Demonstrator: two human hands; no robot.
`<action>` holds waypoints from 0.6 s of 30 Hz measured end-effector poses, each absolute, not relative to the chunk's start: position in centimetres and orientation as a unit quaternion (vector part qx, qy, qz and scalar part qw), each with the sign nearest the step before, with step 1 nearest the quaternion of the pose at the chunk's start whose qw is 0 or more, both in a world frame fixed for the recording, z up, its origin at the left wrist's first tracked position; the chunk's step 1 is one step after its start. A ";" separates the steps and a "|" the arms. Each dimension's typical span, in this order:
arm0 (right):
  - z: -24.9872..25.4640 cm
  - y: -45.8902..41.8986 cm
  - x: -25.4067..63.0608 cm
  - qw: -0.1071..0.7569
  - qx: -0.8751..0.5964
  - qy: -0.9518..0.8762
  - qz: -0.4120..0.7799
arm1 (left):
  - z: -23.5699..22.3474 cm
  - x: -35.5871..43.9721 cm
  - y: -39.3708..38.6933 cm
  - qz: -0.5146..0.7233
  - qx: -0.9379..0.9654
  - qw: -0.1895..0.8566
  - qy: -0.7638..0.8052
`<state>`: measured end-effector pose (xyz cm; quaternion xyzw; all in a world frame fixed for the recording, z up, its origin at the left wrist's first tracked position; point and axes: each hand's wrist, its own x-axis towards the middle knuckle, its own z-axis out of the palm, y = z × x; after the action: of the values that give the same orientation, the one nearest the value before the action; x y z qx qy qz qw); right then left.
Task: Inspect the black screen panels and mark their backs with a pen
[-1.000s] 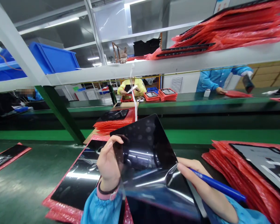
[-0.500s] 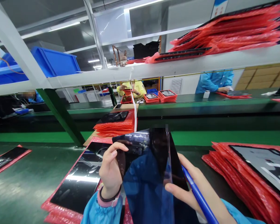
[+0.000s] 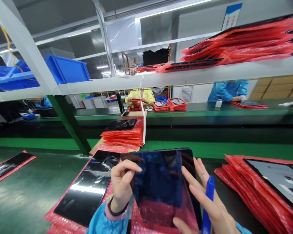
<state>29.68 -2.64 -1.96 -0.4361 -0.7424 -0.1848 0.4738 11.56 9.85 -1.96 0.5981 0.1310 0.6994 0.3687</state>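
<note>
I hold a glossy black screen panel tilted up before me, its face full of reflections. What looks like a clear film shows as a faint edge over its right part. At the panel's left edge, my left hand is closed, thumb and index finger pinched together; whether they also grip film I cannot tell. My right hand keeps a blue pen between its fingers, with the fingertips against the panel's right side. Left of these, another black screen lies on red bubble wrap.
Red bubble-wrap sleeves are stacked at right, a grey-backed panel on top. Another stack stands ahead. A white shelf beam crosses above, carrying blue bins and red sleeves. Co-workers sit at the far bench.
The panel's top edge has turned to lie nearly level, and the panel sits lower in view. My right fingers have spread upward along its right side, with the pen more upright.
</note>
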 end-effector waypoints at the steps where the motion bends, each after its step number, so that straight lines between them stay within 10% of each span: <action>1: -2.0 -2.6 29.8 0.484 -0.430 -0.737 -0.193 | -2.0 11.6 9.8 0.700 0.605 0.357 0.129; 8: -4.4 -2.8 30.8 0.532 -0.416 -0.682 -0.280 | -3.4 11.3 9.6 0.675 0.664 0.304 0.107; 18: -2.8 -4.2 32.2 0.379 -0.402 -0.762 -0.337 | -3.9 11.0 8.5 0.618 0.738 0.244 0.119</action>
<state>32.23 -4.17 -2.80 -0.4020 -0.7622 -0.3374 0.3790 10.96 8.51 -3.85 0.7379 0.1194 0.6178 0.2440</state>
